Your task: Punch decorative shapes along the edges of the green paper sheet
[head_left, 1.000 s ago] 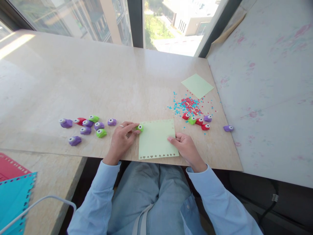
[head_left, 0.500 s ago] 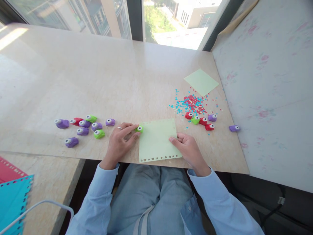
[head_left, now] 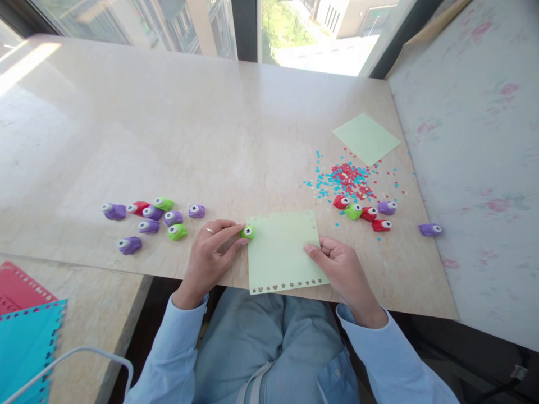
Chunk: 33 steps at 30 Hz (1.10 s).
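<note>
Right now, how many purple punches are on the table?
8: six purple punches in the left cluster, one among the red ones by the confetti, one alone at the far right.
</note>
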Tool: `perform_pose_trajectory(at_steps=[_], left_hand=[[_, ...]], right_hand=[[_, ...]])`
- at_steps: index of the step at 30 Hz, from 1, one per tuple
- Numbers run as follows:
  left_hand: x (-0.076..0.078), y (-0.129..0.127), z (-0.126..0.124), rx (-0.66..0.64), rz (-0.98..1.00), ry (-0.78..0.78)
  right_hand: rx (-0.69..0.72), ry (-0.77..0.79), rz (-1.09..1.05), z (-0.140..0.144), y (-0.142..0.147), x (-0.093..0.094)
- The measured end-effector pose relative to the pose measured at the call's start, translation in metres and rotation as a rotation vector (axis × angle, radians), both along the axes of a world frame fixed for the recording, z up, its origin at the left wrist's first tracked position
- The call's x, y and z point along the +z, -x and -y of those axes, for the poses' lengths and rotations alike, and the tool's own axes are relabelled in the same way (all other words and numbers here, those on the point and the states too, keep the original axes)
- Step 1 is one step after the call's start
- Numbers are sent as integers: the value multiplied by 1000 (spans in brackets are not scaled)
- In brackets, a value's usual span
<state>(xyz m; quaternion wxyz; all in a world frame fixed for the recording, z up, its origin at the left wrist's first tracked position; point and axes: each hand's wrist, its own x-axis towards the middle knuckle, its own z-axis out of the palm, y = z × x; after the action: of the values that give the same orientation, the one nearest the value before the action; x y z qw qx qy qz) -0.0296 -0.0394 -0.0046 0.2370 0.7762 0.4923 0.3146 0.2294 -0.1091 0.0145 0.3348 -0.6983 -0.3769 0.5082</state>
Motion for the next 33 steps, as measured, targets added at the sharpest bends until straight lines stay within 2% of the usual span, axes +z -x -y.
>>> perform_pose_trajectory(at_steps=[19, 23, 26, 29, 33], left_hand=[[2, -4, -11, -7, 16, 63], [5, -5, -11, -4, 31, 123], [12, -4, -11, 20, 104, 190], [26, -2, -15, 83, 158, 292], [44, 2, -32, 80, 58, 486]], right_hand=[[-2, 24, 16, 3, -1, -5], [5, 20, 10, 0, -1, -3], [17, 18, 23, -1, 0, -1], [31, 5, 27, -2, -1, 0], [37, -24, 5, -3, -1, -2]])
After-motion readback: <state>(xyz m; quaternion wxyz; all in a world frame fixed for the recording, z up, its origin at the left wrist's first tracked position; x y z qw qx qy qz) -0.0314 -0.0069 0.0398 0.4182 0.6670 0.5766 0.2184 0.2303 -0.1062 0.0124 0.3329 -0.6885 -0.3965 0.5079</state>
